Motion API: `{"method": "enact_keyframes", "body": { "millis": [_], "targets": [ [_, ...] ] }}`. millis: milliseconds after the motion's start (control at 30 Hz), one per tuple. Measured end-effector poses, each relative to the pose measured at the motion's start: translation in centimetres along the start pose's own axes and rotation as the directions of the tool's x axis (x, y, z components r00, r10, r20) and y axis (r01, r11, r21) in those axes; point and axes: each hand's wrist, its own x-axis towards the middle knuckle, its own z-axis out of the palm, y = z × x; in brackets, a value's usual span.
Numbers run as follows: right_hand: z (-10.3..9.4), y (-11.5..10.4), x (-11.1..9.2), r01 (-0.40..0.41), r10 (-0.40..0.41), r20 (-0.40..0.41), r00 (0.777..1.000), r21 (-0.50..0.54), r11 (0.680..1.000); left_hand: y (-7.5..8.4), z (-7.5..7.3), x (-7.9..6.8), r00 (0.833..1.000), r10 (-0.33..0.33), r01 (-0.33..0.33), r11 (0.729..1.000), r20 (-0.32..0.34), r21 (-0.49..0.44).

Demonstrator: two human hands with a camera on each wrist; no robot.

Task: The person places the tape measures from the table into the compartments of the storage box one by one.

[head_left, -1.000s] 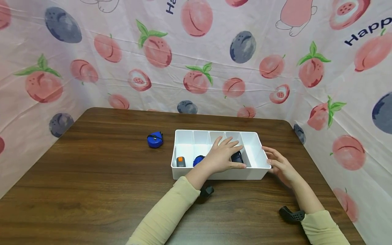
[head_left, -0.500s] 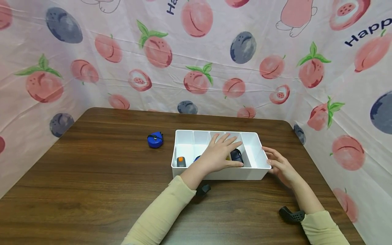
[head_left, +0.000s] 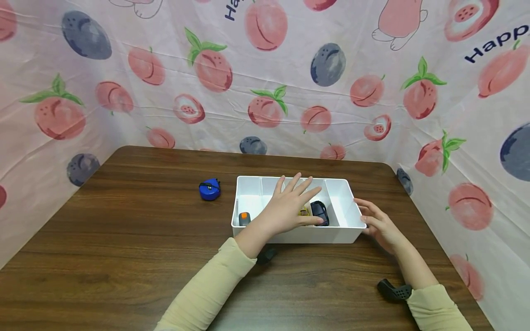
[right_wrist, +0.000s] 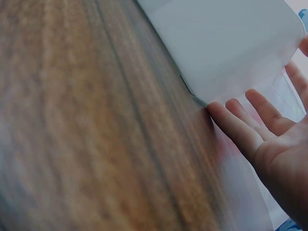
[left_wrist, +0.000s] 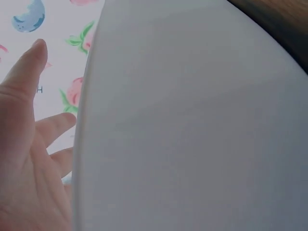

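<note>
A white divided box [head_left: 306, 236] stands on the table, its long side toward me. Above its middle compartments my left hand [head_left: 285, 210] is spread, fingers straight and apart, gripping nothing. Below its thumb lies a dark rounded object [head_left: 318, 211] with a black strap; a yellow object [head_left: 304, 211] is partly covered by the hand. In the leftmost compartment sits a grey object with an orange top [head_left: 244, 219]. My right hand [head_left: 381, 226] touches the box's right end, thumb at the front corner; the right wrist view shows its fingers [right_wrist: 236, 126] extended along the end wall.
A blue rounded case with a black strap [head_left: 210, 189], like a tape measure, lies on the brown table [head_left: 124, 257] left of the box. Fruit-printed cloth [head_left: 165, 110] hangs behind and along the sides. The rightmost compartment [head_left: 342, 207] shows its white floor.
My left hand has shifted left over the box, uncovering more of the dark and yellow objects and hiding the blue one inside. The right hand has stayed at the box's end.
</note>
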Motion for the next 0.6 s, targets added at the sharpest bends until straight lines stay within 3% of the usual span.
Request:
{"method": "enact_keyframes", "body": {
  "millis": [433, 600],
  "targets": [
    [0.2, -0.2, 0.0, -0.001, 0.001, 0.001, 1.0, 0.018, 1.0, -1.1, -1.0, -1.5, 0.999, -0.038, 0.037, 0.998, 0.013, 0.055],
    [0.3, -0.3, 0.0, -0.01, 0.01, -0.004, 1.0, 0.021, 1.0, -2.0, -1.4, -2.1, 0.999, -0.045, 0.045, 0.999, -0.007, 0.031]
  ]
}}
